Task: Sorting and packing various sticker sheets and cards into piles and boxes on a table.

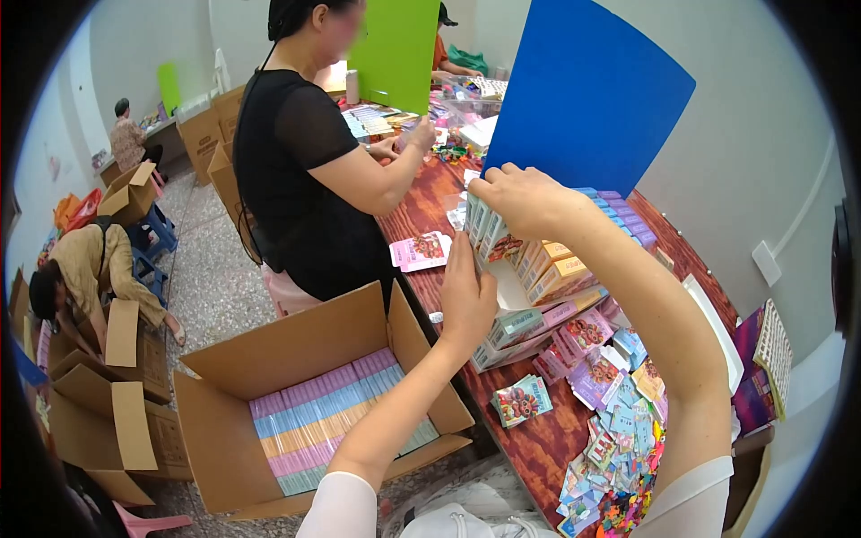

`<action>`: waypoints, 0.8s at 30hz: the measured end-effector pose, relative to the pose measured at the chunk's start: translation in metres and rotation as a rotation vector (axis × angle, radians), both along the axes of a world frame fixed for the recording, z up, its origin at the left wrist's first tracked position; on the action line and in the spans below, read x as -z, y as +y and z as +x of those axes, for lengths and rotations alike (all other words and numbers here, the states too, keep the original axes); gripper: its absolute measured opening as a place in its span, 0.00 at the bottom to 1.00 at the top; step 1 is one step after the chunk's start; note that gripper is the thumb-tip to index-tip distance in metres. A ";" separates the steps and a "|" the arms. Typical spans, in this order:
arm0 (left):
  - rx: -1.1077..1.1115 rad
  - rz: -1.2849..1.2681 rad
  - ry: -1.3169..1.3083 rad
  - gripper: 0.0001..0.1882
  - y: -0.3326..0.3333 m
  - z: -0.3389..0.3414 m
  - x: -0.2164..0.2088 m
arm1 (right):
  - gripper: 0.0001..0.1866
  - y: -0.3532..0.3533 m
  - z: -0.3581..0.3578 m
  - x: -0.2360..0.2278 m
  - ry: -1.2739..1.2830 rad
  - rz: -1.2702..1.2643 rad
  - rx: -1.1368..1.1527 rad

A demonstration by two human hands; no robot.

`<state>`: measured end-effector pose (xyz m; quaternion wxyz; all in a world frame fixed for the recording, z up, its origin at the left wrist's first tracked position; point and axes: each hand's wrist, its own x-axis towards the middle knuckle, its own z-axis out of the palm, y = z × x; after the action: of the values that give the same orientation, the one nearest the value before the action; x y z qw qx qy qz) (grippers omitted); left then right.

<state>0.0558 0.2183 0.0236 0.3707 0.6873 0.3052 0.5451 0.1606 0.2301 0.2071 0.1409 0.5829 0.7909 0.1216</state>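
Note:
On the wooden-patterned table, a row of small light-green boxes stands upright at the near end of a stack. My right hand reaches over from the right, its fingers bent down over the top of these boxes; its thumb is hidden. My left hand is held up against their left side, fingers stretched out together and thumb apart. Orange boxes stand in rows just behind, and purple boxes lie farther right. Below my left hand, more flat-lying boxes show.
An open carton holds rows of wrapped coloured boxes at lower left. A blue panel rises behind the stack. Loose cards, a card pile and a flattened pink box lie on the table. A co-worker stands close left.

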 end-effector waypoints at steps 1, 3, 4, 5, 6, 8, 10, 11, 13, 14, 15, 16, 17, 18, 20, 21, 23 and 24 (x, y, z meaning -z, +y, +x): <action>-0.070 0.096 0.090 0.35 -0.002 0.000 0.001 | 0.38 0.000 0.000 0.000 -0.008 0.010 -0.008; -0.075 0.110 0.121 0.34 -0.005 0.002 0.002 | 0.39 -0.005 0.000 0.000 0.005 0.025 -0.012; -0.082 0.125 0.151 0.34 -0.006 0.003 0.002 | 0.41 -0.008 0.000 0.001 0.017 0.040 -0.017; -0.079 0.124 0.151 0.34 -0.006 0.003 0.003 | 0.41 -0.009 0.001 0.003 0.018 0.039 -0.014; -0.073 0.108 0.151 0.34 -0.006 0.002 0.003 | 0.42 -0.009 0.002 0.007 0.025 0.086 -0.038; -0.062 0.091 0.154 0.34 -0.005 0.001 0.003 | 0.44 -0.007 0.006 0.016 0.035 0.131 -0.058; -0.059 0.083 0.168 0.35 -0.004 0.000 0.001 | 0.44 -0.007 0.007 0.023 0.004 0.318 -0.230; -0.056 0.084 0.172 0.35 -0.003 -0.001 0.001 | 0.44 -0.007 0.010 0.025 0.008 0.319 -0.227; -0.060 0.052 0.188 0.36 0.000 -0.001 0.003 | 0.42 -0.005 0.009 0.024 0.027 0.251 -0.226; -0.059 0.051 0.193 0.36 0.002 -0.002 0.004 | 0.42 -0.003 0.009 0.023 0.032 0.251 -0.224; -0.063 0.057 0.180 0.36 0.003 -0.002 0.003 | 0.37 -0.001 0.009 0.021 0.034 0.220 -0.208; -0.066 0.063 0.167 0.36 0.004 -0.003 0.003 | 0.31 -0.001 0.009 0.021 0.036 0.188 -0.191; -0.062 0.063 0.173 0.36 0.005 -0.002 0.002 | 0.31 -0.002 0.009 0.021 0.041 0.188 -0.186; -0.010 -0.022 0.096 0.37 0.005 -0.004 -0.002 | 0.28 -0.005 0.006 0.020 0.032 0.197 -0.176; 0.044 -0.110 0.028 0.37 0.006 -0.004 -0.003 | 0.24 -0.006 0.003 0.023 0.030 0.205 -0.162; 0.032 -0.079 0.021 0.37 0.007 -0.005 -0.003 | 0.23 -0.005 0.002 0.024 -0.026 0.252 -0.211; 0.018 -0.049 0.018 0.38 0.008 -0.005 -0.002 | 0.22 -0.006 0.000 0.025 -0.077 0.299 -0.258; 0.055 -0.102 -0.037 0.38 0.008 -0.004 -0.003 | 0.25 -0.008 -0.001 0.022 -0.064 0.245 -0.234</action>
<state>0.0520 0.2264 0.0264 0.4255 0.6653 0.3066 0.5313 0.1593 0.2225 0.1854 0.0789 0.4957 0.8276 0.2514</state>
